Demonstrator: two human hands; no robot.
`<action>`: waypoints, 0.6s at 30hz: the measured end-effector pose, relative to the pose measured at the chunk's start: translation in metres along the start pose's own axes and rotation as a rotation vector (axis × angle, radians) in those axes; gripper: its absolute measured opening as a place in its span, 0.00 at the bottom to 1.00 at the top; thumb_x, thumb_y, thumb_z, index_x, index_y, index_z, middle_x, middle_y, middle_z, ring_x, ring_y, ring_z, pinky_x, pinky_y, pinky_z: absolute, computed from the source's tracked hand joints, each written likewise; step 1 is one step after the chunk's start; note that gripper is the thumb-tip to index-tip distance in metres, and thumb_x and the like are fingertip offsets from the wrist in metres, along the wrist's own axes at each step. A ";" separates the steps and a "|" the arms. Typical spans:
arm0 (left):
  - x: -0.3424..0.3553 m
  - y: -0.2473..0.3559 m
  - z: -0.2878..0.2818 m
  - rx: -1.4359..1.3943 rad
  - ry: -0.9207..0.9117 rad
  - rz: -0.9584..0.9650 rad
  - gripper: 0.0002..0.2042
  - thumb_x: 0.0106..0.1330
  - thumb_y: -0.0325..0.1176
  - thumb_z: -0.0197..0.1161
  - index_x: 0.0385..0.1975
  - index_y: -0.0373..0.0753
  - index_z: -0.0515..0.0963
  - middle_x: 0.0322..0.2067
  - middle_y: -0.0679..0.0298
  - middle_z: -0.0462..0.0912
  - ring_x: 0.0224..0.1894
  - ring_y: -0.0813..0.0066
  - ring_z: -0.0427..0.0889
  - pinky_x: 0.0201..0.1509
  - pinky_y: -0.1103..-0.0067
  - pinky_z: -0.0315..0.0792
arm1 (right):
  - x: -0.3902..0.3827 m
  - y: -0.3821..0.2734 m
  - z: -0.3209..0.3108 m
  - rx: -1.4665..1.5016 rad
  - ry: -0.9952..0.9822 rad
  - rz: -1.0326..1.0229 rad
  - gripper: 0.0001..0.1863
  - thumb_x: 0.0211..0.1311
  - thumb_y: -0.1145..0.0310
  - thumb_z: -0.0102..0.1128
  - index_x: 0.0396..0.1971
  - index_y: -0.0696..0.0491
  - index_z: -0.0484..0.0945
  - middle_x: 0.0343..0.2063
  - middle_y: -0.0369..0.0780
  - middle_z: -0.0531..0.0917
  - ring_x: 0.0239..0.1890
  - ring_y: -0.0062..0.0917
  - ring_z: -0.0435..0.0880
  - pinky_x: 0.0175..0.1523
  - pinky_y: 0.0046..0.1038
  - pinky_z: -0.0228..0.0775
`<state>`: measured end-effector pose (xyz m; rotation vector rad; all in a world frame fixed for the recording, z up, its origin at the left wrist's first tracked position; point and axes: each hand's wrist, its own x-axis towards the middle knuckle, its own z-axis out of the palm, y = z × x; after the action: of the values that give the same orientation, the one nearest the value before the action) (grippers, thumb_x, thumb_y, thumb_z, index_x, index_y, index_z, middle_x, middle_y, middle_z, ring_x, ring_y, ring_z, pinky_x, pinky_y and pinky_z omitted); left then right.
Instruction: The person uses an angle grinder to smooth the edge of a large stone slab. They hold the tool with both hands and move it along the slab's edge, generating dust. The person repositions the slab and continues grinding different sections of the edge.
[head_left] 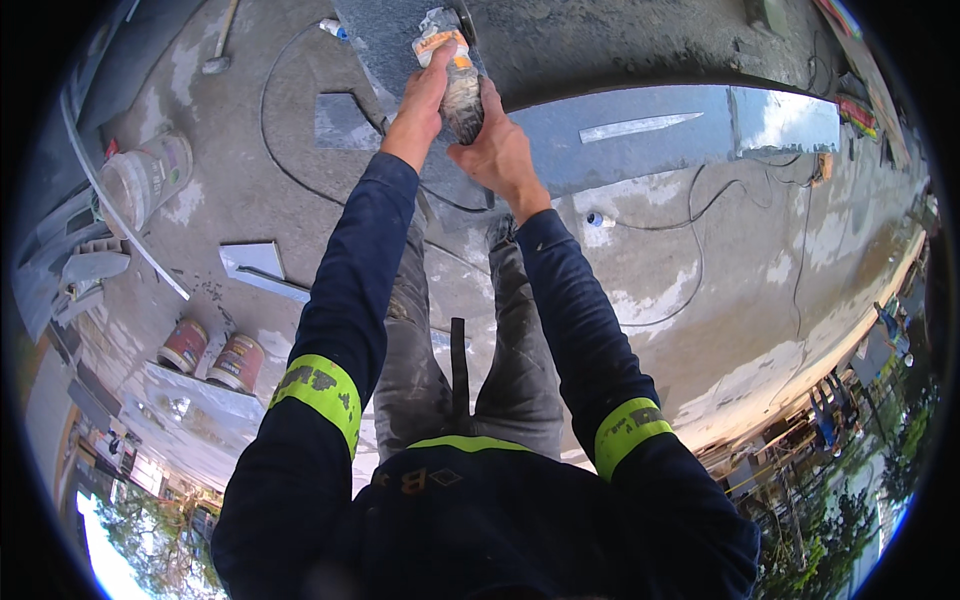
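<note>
Both my hands are wrapped round a dust-covered angle grinder with an orange band, out in front of me at the top of the view. My left hand grips it near the orange band, thumb along the top. Lower down, my right hand closes on the rear of the body. The grinder is over a grey stone slab; its disc is not clearly visible, so I cannot tell whether it touches. To the right runs a long blue-grey slab with a pale pointed sliver lying on it.
Black cable loops across the concrete floor on the left, and another cable on the right near a plug. Two paint tins, a white bucket, a long-handled mallet and stone offcuts lie left.
</note>
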<state>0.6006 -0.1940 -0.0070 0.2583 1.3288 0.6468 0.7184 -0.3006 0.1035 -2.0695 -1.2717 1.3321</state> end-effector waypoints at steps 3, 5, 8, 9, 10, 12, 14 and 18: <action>-0.002 -0.001 -0.001 0.007 -0.027 -0.008 0.31 0.77 0.54 0.71 0.67 0.32 0.78 0.50 0.50 0.92 0.49 0.60 0.94 0.56 0.67 0.88 | -0.002 0.000 -0.001 0.003 -0.012 0.010 0.63 0.49 0.63 0.77 0.86 0.55 0.54 0.57 0.61 0.89 0.61 0.59 0.88 0.66 0.43 0.81; -0.003 -0.001 -0.002 0.017 -0.028 -0.013 0.32 0.77 0.54 0.71 0.67 0.32 0.78 0.50 0.49 0.92 0.49 0.60 0.93 0.56 0.67 0.88 | -0.004 0.000 -0.002 0.009 -0.007 0.005 0.62 0.49 0.63 0.77 0.86 0.56 0.54 0.56 0.61 0.89 0.61 0.60 0.88 0.66 0.44 0.81; -0.005 0.000 -0.001 0.025 -0.021 -0.018 0.33 0.77 0.54 0.72 0.67 0.31 0.78 0.51 0.49 0.92 0.49 0.60 0.93 0.56 0.67 0.88 | -0.006 -0.001 -0.003 0.005 -0.002 0.003 0.62 0.49 0.63 0.77 0.86 0.56 0.55 0.56 0.62 0.89 0.60 0.60 0.88 0.66 0.44 0.81; -0.006 0.000 0.000 0.022 -0.028 -0.018 0.33 0.77 0.54 0.72 0.67 0.31 0.78 0.51 0.50 0.92 0.49 0.60 0.93 0.56 0.67 0.88 | -0.006 -0.002 -0.003 0.001 -0.002 0.004 0.62 0.48 0.64 0.77 0.86 0.56 0.55 0.56 0.62 0.89 0.60 0.60 0.88 0.66 0.44 0.81; -0.007 0.001 0.000 0.020 -0.013 -0.033 0.33 0.77 0.55 0.72 0.67 0.31 0.78 0.51 0.51 0.92 0.49 0.60 0.93 0.56 0.67 0.88 | -0.006 -0.002 -0.003 0.000 0.000 0.001 0.62 0.48 0.64 0.77 0.85 0.57 0.55 0.55 0.62 0.89 0.60 0.60 0.88 0.65 0.44 0.82; -0.009 0.003 0.002 0.012 -0.017 -0.011 0.33 0.77 0.55 0.72 0.67 0.31 0.78 0.51 0.53 0.91 0.50 0.61 0.93 0.56 0.66 0.88 | -0.005 -0.001 -0.003 -0.001 0.003 -0.003 0.61 0.48 0.64 0.76 0.85 0.57 0.56 0.55 0.62 0.89 0.60 0.60 0.88 0.65 0.45 0.82; -0.011 0.005 0.003 0.007 -0.021 -0.004 0.33 0.76 0.55 0.72 0.67 0.32 0.78 0.51 0.54 0.90 0.50 0.61 0.93 0.56 0.66 0.88 | -0.004 0.001 -0.002 0.020 0.010 -0.017 0.61 0.48 0.64 0.76 0.85 0.58 0.56 0.54 0.62 0.89 0.59 0.60 0.89 0.65 0.45 0.82; -0.013 0.010 0.003 0.015 -0.054 -0.011 0.32 0.76 0.54 0.72 0.66 0.32 0.78 0.52 0.55 0.89 0.50 0.61 0.93 0.55 0.66 0.88 | -0.001 0.003 0.003 0.004 0.053 -0.042 0.64 0.47 0.65 0.77 0.87 0.52 0.53 0.51 0.61 0.90 0.55 0.60 0.90 0.62 0.50 0.83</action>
<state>0.5997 -0.1931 0.0099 0.2785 1.2824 0.6169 0.7170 -0.3040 0.1002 -2.0501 -1.2819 1.2528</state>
